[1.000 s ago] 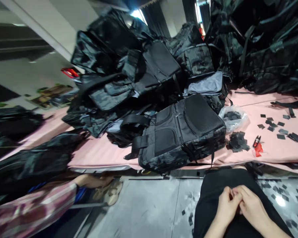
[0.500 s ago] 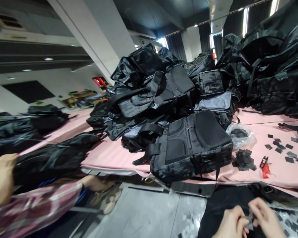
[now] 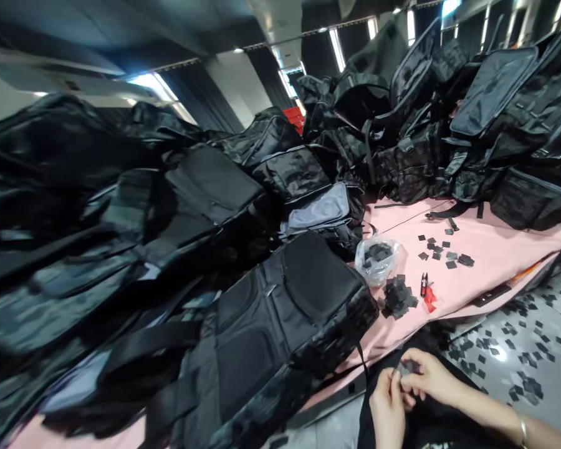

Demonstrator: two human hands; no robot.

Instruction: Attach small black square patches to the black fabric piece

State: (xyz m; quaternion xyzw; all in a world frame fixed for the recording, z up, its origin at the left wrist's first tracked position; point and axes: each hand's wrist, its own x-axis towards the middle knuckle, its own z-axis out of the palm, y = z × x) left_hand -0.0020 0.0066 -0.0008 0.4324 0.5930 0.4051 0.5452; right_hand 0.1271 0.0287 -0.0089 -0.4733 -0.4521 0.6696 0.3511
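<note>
One grey square [image 3: 406, 366] held; pink tabletop [image 3: 484, 234] ahead, dark curtains [image 3: 194, 93] beyond.

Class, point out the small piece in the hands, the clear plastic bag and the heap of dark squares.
Small piece [image 3: 407, 367]: head view, on its visible face.
Clear plastic bag [image 3: 378, 273]: head view, on its near wall.
Heap of dark squares [image 3: 398, 297]: head view, on its middle.

Backpack [image 3: 285, 305]: we find it blocking the left hand [image 3: 387, 402] leftward.
Bag pile [image 3: 411, 165]: we see a wall behind.
Pink cloth [image 3: 490, 265]: we trace passage right of the snips [image 3: 423, 284].
</note>
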